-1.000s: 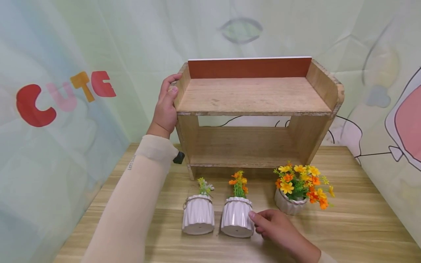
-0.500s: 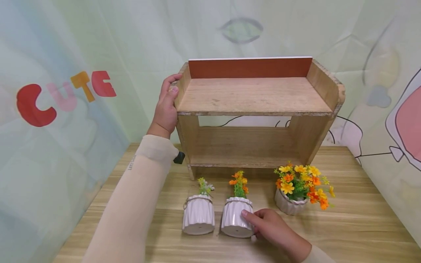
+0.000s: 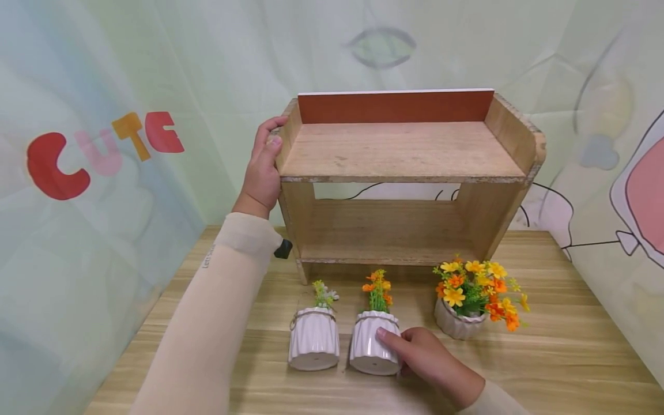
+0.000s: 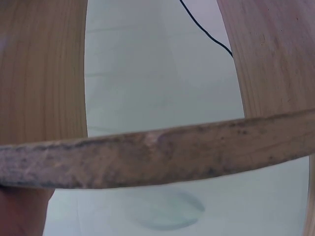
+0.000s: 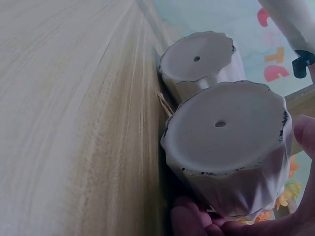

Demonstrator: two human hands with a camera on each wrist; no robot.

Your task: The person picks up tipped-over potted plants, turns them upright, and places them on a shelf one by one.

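A small wooden shelf (image 3: 394, 153) stands on the table, and my left hand (image 3: 263, 173) grips the upper edge of its left side panel. In the left wrist view the panel's worn edge (image 4: 162, 155) runs across, with part of a finger below it. My right hand (image 3: 427, 357) holds a white ribbed flowerpot (image 3: 367, 340) with orange flowers, thumb on its side and fingers beneath. This pot lies on its side, its base (image 5: 226, 128) with a drain hole facing the right wrist camera. Beside it lies a second white flowerpot (image 3: 313, 337) with pale flowers, also tipped over.
A third flowerpot (image 3: 459, 320) with yellow and orange flowers stands upright at the right, before the shelf's right leg. The wood-grain table (image 3: 560, 323) ends against a printed cloth backdrop (image 3: 155, 69) behind and at both sides.
My right hand has moved left onto the orange-flowered pot, its thumb sliding from the rim of the pot to its side and its fingers going underneath. The left hand stays on the shelf.
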